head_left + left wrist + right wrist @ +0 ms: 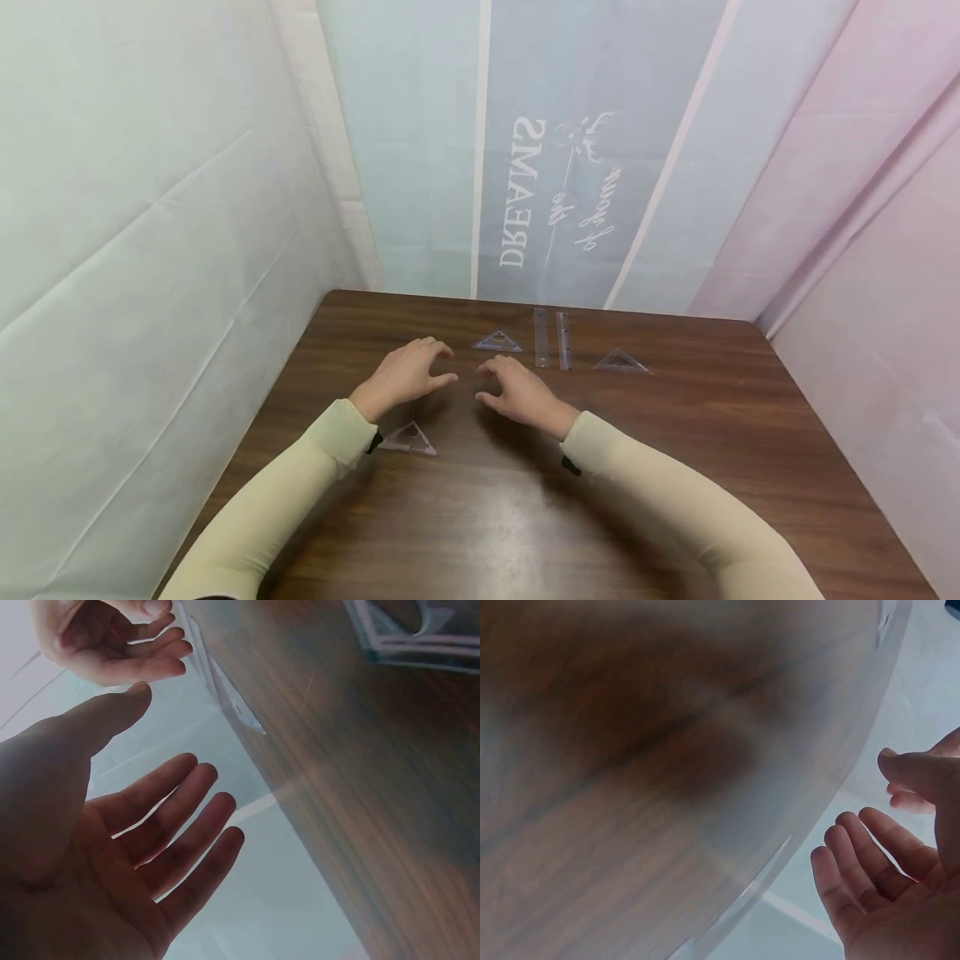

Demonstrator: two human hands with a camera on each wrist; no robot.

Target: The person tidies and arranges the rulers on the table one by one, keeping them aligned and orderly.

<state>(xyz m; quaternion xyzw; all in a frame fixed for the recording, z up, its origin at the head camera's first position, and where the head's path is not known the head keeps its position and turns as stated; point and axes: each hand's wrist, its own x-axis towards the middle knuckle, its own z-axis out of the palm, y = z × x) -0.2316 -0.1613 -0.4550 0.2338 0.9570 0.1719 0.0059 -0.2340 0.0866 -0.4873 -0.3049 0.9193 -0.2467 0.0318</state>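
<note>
Clear plastic set squares and rulers lie flat on the dark wood-grain counter (675,433) as my left hand (405,375) and right hand (517,392) hover side by side above its middle, fingers loosely spread and holding nothing. One transparent triangle (497,341) sits just beyond my right fingertips, with two narrow rulers (551,338) beside it and another triangle (619,360) farther right. A third triangle (408,437) rests near my left wrist, by the cream sleeve (330,437).
</note>
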